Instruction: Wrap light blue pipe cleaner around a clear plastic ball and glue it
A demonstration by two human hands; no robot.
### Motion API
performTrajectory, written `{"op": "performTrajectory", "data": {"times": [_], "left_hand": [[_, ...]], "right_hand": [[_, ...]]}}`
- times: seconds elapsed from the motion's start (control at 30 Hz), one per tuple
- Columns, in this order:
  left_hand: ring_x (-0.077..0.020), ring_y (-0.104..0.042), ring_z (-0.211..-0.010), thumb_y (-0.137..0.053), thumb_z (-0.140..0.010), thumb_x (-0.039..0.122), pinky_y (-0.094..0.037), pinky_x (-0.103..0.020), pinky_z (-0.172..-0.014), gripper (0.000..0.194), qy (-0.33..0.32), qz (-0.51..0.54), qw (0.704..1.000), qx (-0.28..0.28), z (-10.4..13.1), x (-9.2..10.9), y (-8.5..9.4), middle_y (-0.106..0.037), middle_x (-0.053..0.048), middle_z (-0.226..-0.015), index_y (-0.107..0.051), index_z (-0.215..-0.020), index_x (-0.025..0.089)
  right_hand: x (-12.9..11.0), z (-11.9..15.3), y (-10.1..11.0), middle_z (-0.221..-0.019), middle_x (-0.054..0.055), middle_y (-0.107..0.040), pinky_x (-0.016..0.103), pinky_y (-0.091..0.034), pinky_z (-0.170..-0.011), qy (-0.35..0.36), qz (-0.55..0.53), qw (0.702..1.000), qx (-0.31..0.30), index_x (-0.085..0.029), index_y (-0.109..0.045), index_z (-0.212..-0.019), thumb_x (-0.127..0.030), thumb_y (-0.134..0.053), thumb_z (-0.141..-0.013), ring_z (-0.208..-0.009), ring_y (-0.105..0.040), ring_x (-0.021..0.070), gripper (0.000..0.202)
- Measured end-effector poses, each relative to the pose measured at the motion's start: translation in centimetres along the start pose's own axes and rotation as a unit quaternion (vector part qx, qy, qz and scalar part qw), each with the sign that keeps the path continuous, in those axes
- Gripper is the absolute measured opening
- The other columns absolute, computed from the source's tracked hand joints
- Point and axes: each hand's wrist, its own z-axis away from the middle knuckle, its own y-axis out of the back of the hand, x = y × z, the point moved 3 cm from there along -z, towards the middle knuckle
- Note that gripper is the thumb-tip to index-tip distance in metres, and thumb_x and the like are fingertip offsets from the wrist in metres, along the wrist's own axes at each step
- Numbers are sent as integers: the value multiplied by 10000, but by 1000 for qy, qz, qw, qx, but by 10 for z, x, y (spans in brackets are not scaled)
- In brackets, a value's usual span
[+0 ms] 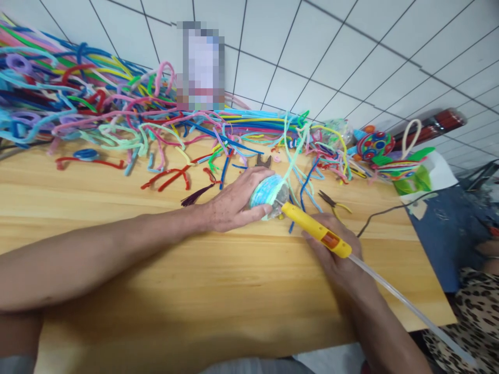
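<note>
My left hand (241, 200) is wrapped round a clear ball (268, 195) partly covered with blue and pale green pipe cleaners. A loose pale green pipe cleaner (298, 153) rises from the ball toward the back. In my right hand (337, 249) is a yellow hot glue gun (315, 228), its nozzle at the ball's right side; whether the tip touches cannot be made out. A long clear glue stick (409, 306) runs out of the gun's rear end. Just behind the ball lie dark-jawed pliers (263, 161), partly hidden.
Heaped pipe cleaners (97, 104) line the back of the wooden table (195, 301). Yellow-handled pliers (335, 201) lie right of the ball, near a dark cable (390, 208). A dark tassel (197, 195) lies left. Decorated ornaments (376, 145) stand back right; a person in leopard print (479, 306) is at right.
</note>
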Motion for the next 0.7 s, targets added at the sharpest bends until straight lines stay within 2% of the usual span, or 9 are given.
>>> {"op": "performTrajectory", "data": {"times": [0.33,0.53,0.7], "left_hand": [[-383,-468,-1605,-584,-1078,470,-429,-665,-1334,675,8,0,1000,-1,0,1,0,-540,-208,-1640,-368,-1661,207],[-385,-467,-1601,-584,-1085,461,-437,-657,-1327,676,-8,-10,1000,0,0,0,-1,-533,-229,-1631,-355,-1656,181],[-388,-474,-1596,-593,-1078,468,-430,-653,-1333,672,-3,1,1000,4,0,-1,-1,-548,-217,-1624,-377,-1653,194]], "right_hand": [[-3,-3,0,-1010,40,-782,356,-621,-765,-5,-7,1000,9,-275,-673,-1136,-195,-694,-1019,-861,-764,228,143],[-1,-1,-2,-987,43,-778,385,-630,-733,-3,-10,1000,6,-275,-692,-1157,-210,-700,-1012,-819,-756,244,159],[-2,-3,-1,-990,33,-787,345,-621,-747,1,-15,1000,21,-264,-699,-1121,-190,-712,-999,-843,-772,227,143]]}}
